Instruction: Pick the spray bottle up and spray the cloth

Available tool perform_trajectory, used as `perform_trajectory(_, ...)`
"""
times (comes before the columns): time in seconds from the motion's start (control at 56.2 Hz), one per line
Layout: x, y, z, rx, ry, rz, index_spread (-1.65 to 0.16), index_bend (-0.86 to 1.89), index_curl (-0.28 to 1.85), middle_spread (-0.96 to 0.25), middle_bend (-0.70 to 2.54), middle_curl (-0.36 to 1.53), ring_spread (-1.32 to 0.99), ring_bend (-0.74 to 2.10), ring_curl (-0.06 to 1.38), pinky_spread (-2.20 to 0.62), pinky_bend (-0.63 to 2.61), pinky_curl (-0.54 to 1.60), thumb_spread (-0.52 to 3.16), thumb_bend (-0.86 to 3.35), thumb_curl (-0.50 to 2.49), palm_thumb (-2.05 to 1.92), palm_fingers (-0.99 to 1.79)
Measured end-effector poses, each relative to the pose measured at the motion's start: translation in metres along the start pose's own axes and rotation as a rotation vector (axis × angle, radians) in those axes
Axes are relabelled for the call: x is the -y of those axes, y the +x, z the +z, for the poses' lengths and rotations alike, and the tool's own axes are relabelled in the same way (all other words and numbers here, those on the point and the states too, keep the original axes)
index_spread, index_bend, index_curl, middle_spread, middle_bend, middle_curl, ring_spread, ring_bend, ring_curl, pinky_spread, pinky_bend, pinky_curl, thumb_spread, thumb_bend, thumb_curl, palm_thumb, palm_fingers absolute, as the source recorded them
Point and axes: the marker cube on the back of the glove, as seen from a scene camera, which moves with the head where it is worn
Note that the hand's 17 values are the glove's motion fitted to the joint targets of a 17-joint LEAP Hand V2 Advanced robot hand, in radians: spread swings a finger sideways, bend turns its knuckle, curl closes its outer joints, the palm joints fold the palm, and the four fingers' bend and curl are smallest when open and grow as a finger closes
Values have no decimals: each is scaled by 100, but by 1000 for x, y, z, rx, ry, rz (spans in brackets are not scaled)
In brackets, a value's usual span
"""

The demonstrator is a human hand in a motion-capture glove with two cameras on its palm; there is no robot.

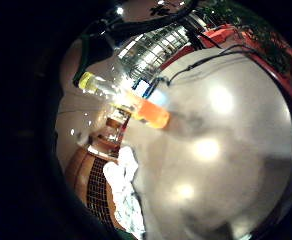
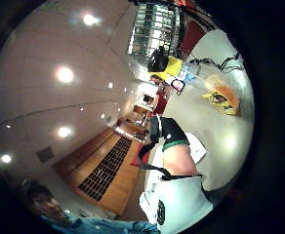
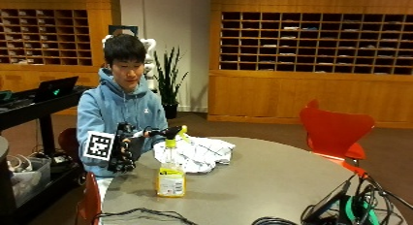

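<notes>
status: pickup not done, spray not done. the spray bottle [image 3: 171,169] stands upright on the round grey table [image 3: 277,181], near my edge and toward the left side. its base sits flat on the surface, so nothing is lifted. my gloved right hand [image 3: 124,148] hovers just left of the bottle, level with the black trigger head [image 3: 169,133]. from the outside view i can't tell whether my fingertips touch the trigger or stop just short. i also can't tell how far my fingers are curled, because the glove reads as one dark mass. i'd call it reach in progress, grip unconfirmed. the white cloth [image 3: 197,153] lies bunched on the table just behind and right of the bottle, near but apart from it. in the little finger side palm view the bottle shows as a clear body with an orange label and a yellow collar. there the cloth [image 1: 123,192] lies on the table by its edge. contents: the bottle is see-through with pale liquid in the lower part, and the exact fill level is hard to read. left to do: close on the neck and trigger, lift, aim the nozzle at the cloth, squeeze. the nozzle seems to point roughly toward me or the left, so it probably needs turning first.
</notes>
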Motion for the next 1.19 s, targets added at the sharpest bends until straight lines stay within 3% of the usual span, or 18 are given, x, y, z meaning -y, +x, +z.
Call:
perform_trajectory(0.427,27,41,59,51,-148,123,-22,9,13,9,20,35,14,44,32,22,66,38,96,-3,40,64,6)
perform_trajectory(0.587,30,52,68,51,-200,75,-23,9,13,11,21,35,14,46,32,22,68,37,95,-3,39,64,4)
perform_trajectory(0.641,33,57,72,50,-190,-20,-23,9,13,9,22,35,14,47,32,22,67,37,94,-3,39,64,6)
perform_trajectory(0.801,41,52,76,17,-187,126,-23,10,13,6,25,36,11,53,32,22,64,35,92,-3,39,66,13)
perform_trajectory(1.068,49,48,88,19,-225,165,-24,9,13,0,29,36,4,61,33,18,63,35,89,-3,38,68,33)
perform_trajectory(1.139,47,49,90,10,-222,132,-25,10,14,-3,32,37,1,62,33,15,61,34,88,-2,38,70,40)
perform_trajectory(1.192,49,52,92,3,-195,21,-25,10,14,-5,31,37,-1,62,34,13,62,35,88,-2,39,72,45)
